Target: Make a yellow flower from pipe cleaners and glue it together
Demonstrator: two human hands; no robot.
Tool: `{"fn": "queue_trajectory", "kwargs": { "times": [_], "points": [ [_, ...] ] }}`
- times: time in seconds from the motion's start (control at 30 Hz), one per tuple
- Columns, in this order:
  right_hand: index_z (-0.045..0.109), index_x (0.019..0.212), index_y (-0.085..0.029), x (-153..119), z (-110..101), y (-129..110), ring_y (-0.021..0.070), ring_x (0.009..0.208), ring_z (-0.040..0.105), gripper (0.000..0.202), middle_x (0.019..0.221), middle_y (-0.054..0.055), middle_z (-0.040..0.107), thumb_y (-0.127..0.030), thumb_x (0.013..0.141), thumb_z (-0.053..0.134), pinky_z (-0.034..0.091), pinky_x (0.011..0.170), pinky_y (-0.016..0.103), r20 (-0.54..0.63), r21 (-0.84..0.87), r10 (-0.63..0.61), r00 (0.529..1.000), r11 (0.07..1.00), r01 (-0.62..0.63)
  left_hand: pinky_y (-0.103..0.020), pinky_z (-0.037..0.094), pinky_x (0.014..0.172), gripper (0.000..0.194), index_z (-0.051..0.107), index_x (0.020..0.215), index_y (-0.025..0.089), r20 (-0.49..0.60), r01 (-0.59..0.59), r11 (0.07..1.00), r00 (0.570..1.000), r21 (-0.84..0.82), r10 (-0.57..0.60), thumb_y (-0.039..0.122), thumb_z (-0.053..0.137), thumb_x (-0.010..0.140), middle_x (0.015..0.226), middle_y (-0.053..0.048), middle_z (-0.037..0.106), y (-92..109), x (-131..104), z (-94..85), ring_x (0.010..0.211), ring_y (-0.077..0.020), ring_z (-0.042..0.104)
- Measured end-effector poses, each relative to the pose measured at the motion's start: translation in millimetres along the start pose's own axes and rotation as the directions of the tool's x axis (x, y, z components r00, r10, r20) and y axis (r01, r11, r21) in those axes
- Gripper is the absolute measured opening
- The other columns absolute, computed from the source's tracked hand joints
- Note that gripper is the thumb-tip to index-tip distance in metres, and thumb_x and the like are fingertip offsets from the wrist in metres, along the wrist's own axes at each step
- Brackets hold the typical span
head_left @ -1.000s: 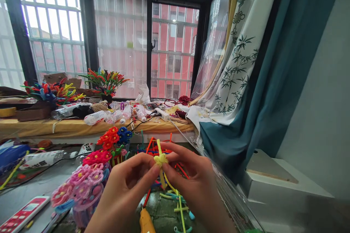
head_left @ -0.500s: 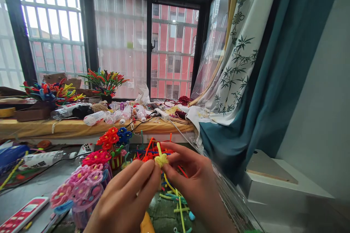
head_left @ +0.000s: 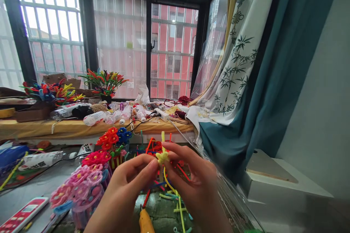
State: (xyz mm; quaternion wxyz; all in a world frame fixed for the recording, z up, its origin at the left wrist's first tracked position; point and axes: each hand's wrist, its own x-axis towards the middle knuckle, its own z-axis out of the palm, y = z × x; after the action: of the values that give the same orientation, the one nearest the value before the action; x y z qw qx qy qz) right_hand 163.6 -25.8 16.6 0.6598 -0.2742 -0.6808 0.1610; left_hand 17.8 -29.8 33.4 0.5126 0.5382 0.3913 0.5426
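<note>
Between my two hands is a yellow pipe cleaner (head_left: 162,157), bent into a small star-like shape with one straight end pointing up and a long tail hanging below. My left hand (head_left: 127,185) pinches the shape from its left side with thumb and forefinger. From the right, my right hand (head_left: 193,178) grips it between thumb and fingers. Under the hands, a glue gun (head_left: 146,221) with a yellow-orange body lies on the dark green work surface (head_left: 164,222). Loose red, orange and blue pipe cleaners lie behind the hands, partly hidden by them.
Pink pipe-cleaner flowers (head_left: 84,185) stand left of my hands, with red flowers (head_left: 109,137) and blue flowers (head_left: 124,135) behind. A red-and-white handset (head_left: 24,213) lies at lower left. Plastic bottles (head_left: 94,117) clutter the windowsill. A curtain (head_left: 268,98) hangs on the right.
My left fingers have shifted and opened out around the yellow shape, which has turned to show its star-like points. The straight end now stands more upright. More of the glue gun is visible.
</note>
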Motion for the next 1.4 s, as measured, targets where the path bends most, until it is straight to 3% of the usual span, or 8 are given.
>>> {"fn": "queue_trajectory", "kwargs": {
  "times": [0.2,0.43,0.67,0.7,0.83,0.9,1.13,1.4],
  "points": [
    [0.071,0.117,-0.033,1.1,-1.4,-1.8,0.0147,0.081,0.070,0.037,0.092,-0.002,0.076,-0.009,0.089,0.064,0.053,0.072,0.025,0.094,-0.052,-0.037,0.995,0.998,0.042,-0.019,0.036,0.049,0.028,0.072,0.066,0.018,0.209,0.193,0.943,0.968,-0.270,-0.138,0.043,0.084,0.066,0.056,0.002,0.050,-6.8,8.6,-6.3,0.053,-0.0098,0.042],
    [0.073,0.113,-0.030,0.6,1.0,0.2,0.0162,0.077,0.071,0.036,0.086,-0.001,0.076,-0.010,0.083,0.067,0.055,0.075,0.029,0.026,0.060,0.128,0.991,0.990,-0.130,-0.022,0.040,0.056,0.018,0.068,0.071,0.020,-0.048,-0.246,0.957,0.965,0.155,0.256,0.035,0.075,0.078,0.064,0.002,0.058,-9.3,1.2,2.4,0.062,-0.0136,0.052],
    [0.074,0.112,-0.031,2.2,4.1,-3.3,0.0156,0.071,0.067,0.041,0.076,-0.003,0.072,-0.010,0.077,0.069,0.054,0.073,0.030,0.031,0.245,0.287,0.957,0.926,-0.286,-0.026,0.046,0.078,0.022,0.071,0.085,0.027,-0.001,-0.682,0.373,0.479,0.629,0.878,0.006,0.066,0.081,0.082,0.002,0.073,-22.3,-1.1,2.3,0.074,-0.0151,0.063],
    [0.075,0.111,-0.030,2.8,3.9,-4.1,0.0158,0.071,0.067,0.039,0.075,-0.003,0.072,-0.012,0.077,0.070,0.054,0.072,0.029,0.038,0.264,0.308,0.951,0.914,-0.307,-0.025,0.046,0.076,0.020,0.071,0.084,0.027,-0.009,-0.667,0.394,0.502,0.632,0.865,0.008,0.066,0.082,0.079,0.002,0.072,-20.9,-0.9,1.2,0.071,-0.0145,0.062],
    [0.078,0.101,-0.023,7.0,-2.3,-4.9,0.0139,0.067,0.065,0.025,0.075,0.000,0.072,-0.027,0.076,0.078,0.052,0.064,0.025,0.164,0.367,0.410,0.897,0.819,-0.441,-0.023,0.041,0.056,0.015,0.067,0.068,0.023,-0.046,-0.432,0.746,0.851,0.507,0.524,0.032,0.072,0.080,0.062,0.002,0.061,-6.4,-0.5,-5.2,0.058,-0.0147,0.052],
    [0.079,0.093,-0.021,9.5,-6.4,-3.1,0.0122,0.062,0.064,0.025,0.072,0.001,0.072,-0.037,0.073,0.083,0.051,0.059,0.022,0.254,0.393,0.475,0.843,0.746,-0.538,-0.022,0.040,0.053,0.025,0.067,0.066,0.022,-0.002,-0.303,0.861,0.943,0.408,0.333,0.043,0.073,0.078,0.061,0.000,0.059,1.1,-1.0,-8.3,0.060,-0.0163,0.051],
    [0.075,0.072,-0.018,9.7,-5.0,6.3,0.0106,0.051,0.063,0.038,0.059,-0.001,0.071,-0.037,0.047,0.096,0.050,0.051,0.019,0.431,0.474,0.578,0.693,0.509,-0.719,-0.020,0.038,0.052,0.028,0.069,0.063,0.020,0.122,-0.262,0.900,0.965,0.348,0.234,0.044,0.072,0.079,0.060,0.000,0.057,6.7,-1.2,-11.2,0.058,-0.0136,0.049],
    [0.070,0.063,-0.015,9.4,-1.5,7.5,0.0105,0.050,0.064,0.037,0.057,0.001,0.072,-0.032,0.046,0.098,0.051,0.049,0.018,0.333,0.559,0.596,0.731,0.499,-0.662,-0.022,0.044,0.056,0.005,0.079,0.075,0.029,0.113,-0.448,0.842,0.893,0.301,0.435,0.028,0.075,0.077,0.064,0.001,0.068,-0.3,5.7,-19.1,0.059,-0.0146,0.059]
  ]
}}
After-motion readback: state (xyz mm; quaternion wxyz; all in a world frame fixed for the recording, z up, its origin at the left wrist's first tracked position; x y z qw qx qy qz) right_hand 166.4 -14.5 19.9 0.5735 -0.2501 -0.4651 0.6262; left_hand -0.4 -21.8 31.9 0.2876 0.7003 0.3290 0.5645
